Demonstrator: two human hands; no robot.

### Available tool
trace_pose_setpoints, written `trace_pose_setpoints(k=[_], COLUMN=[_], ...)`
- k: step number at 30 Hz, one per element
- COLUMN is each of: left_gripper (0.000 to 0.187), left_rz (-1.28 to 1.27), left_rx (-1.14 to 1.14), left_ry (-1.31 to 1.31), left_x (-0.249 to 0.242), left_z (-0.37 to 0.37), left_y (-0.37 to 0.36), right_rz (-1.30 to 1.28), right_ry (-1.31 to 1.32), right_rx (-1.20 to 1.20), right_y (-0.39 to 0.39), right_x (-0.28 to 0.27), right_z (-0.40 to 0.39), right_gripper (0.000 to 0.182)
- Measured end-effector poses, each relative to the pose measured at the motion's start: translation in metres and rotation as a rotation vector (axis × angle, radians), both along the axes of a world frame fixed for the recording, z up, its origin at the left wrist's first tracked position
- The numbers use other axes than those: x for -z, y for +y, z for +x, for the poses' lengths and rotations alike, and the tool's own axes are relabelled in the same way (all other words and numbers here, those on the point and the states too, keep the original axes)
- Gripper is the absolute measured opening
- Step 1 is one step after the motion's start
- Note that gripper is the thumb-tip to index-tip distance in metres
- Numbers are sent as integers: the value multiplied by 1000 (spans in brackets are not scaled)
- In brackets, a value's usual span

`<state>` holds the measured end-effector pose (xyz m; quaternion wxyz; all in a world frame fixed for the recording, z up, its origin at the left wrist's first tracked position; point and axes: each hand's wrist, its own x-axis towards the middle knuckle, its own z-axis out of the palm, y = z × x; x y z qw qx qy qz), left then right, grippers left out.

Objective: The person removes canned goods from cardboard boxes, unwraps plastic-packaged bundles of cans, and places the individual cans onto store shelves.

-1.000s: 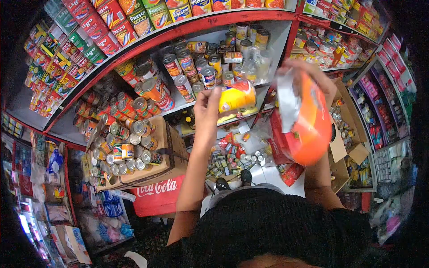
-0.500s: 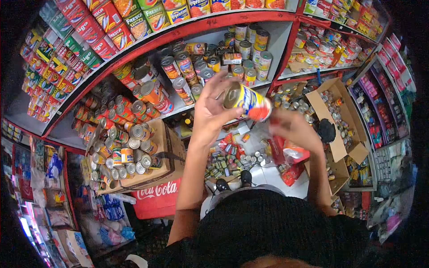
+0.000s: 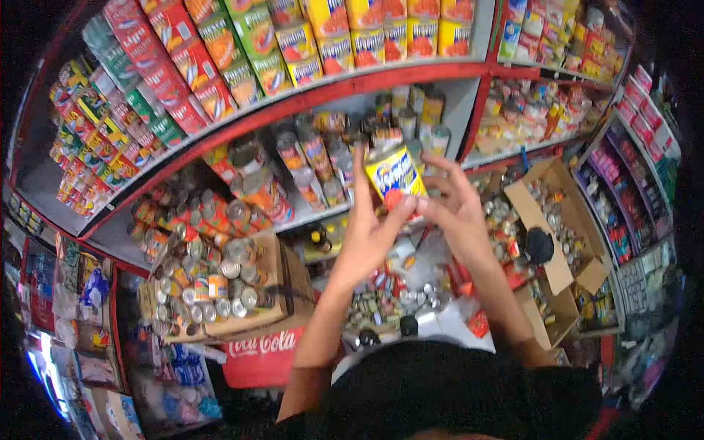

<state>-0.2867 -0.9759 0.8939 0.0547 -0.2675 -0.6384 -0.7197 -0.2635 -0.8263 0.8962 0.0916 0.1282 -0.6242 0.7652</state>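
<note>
A yellow food can [image 3: 396,180] with a blue brand name and a red picture is raised in front of me, slightly tilted, its label facing me. My left hand [image 3: 372,233] grips its left side, thumb across the lower front. From the right, my right hand [image 3: 458,220] has its thumb on the can's lower edge; its other fingers curve around the right side, partly apart. Behind the can, a shelf [image 3: 315,224] carries stacked cans. Similar yellow cans [image 3: 367,48] stand in rows on the shelf above.
At the left, a cardboard box [image 3: 282,282] topped with many cans is beside a red Coca-Cola crate [image 3: 260,359]. An open carton [image 3: 539,227] of cans stands at the right. More cans [image 3: 374,308] lie on the floor below, near my feet.
My right hand has come up to the can and now touches it. The can has turned more upright, label towards me. The view has tilted up, showing more of the upper shelf.
</note>
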Motion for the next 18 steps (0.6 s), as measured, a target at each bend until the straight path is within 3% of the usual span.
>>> trace_pose_setpoints(k=[3, 5, 6, 8, 9, 11, 14, 17, 18], left_gripper=[86, 87, 88, 90, 89, 76, 65, 56, 52], left_rz=[93, 144, 106, 108, 32, -46, -176, -271, -331], left_rx=[26, 14, -34, -71, -115, -212, -299, -583, -667], left_ry=[-14, 13, 124, 207, 236, 425, 565, 880, 924], left_x=[-13, -29, -28, -46, -62, -80, -126, -152, -160], left_z=[-2, -5, -17, -31, -35, -60, -82, -114, -117], left_y=[-8, -13, -16, -20, -24, -26, -30, -32, -31], right_rz=[84, 669, 810, 510, 509, 662, 669, 580, 672], right_ry=[22, 332, 570, 388, 395, 731, 920, 869, 879], right_rx=[-40, 54, 169, 161, 161, 272, 322, 245, 350], right_y=[1, 11, 15, -2, -7, -15, -24, -24, -20], right_x=[-17, -35, -44, -84, -98, -123, -157, -196, -212], right_z=[-9, -19, -31, -30, -38, -59, -94, -135, -158], right_gripper=[51, 48, 48, 50, 50, 55, 59, 56, 51])
